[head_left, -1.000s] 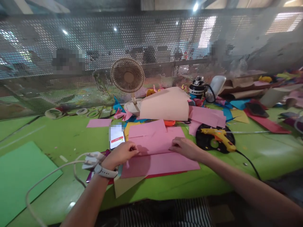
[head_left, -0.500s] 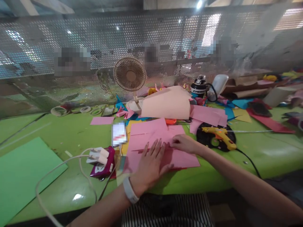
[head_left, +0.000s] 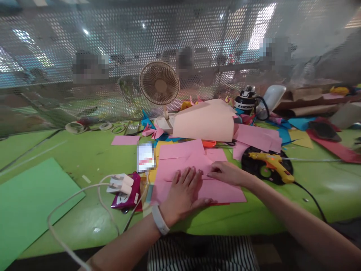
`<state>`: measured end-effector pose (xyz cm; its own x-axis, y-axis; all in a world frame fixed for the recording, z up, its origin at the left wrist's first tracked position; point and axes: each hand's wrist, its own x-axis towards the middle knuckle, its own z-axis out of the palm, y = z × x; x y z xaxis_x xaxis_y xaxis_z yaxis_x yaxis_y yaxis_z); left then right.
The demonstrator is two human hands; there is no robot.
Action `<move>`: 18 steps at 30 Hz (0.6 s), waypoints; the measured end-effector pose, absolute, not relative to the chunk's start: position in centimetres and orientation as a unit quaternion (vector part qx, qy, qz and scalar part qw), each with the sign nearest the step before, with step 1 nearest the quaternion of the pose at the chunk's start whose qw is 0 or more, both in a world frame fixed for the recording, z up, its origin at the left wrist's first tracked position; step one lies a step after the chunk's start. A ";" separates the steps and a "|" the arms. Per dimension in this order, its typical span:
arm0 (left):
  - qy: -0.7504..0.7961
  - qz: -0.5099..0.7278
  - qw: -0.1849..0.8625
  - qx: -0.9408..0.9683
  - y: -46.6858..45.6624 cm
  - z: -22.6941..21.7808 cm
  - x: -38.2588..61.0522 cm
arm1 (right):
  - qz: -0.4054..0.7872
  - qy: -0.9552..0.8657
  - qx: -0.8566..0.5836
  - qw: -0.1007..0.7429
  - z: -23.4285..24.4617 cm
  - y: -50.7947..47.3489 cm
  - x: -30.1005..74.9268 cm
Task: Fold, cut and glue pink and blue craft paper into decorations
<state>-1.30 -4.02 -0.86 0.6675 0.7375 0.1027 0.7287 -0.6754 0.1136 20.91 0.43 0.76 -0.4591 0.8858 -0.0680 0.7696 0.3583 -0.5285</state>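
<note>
Pressing the pink sheet [head_left: 222, 192] flat near the worktop's [head_left: 254, 215] front edge with spread fingers, the left hand [head_left: 184, 192] could let it skew if the right hand [head_left: 225, 174], fingertips bunched on its fold (pinching or pressing, unclear), drags sideways.

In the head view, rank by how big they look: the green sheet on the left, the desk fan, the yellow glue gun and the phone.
1. Green sheet, largest, though nearest the camera and cut by the frame edge.
2. Desk fan.
3. Yellow glue gun and phone look about alike; I would not rank them.
</note>
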 end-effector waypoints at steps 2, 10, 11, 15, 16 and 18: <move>0.404 0.077 0.032 0.911 -4.1 -0.9 -1.2 | 0.243 -0.818 -0.508 0.115 0.7 0.3 21.0; 0.404 0.087 0.040 0.910 -4.1 -1.3 -1.1 | 0.242 -0.821 -0.508 0.098 0.7 0.5 21.6; 0.402 0.090 0.044 0.910 -4.1 -1.2 -1.1 | 0.239 -0.822 -0.508 0.102 0.6 0.4 21.6; 0.415 0.137 0.088 0.895 -3.4 -0.6 -1.3 | 0.222 -0.821 -0.512 0.122 0.3 -0.1 21.7; 0.425 0.161 0.107 0.884 -3.1 -0.4 -1.4 | 0.220 -0.821 -0.512 0.125 0.3 -0.2 21.8; 0.447 0.211 0.144 0.857 -2.5 0.0 -1.5 | 0.220 -0.821 -0.513 0.124 0.5 -0.3 21.8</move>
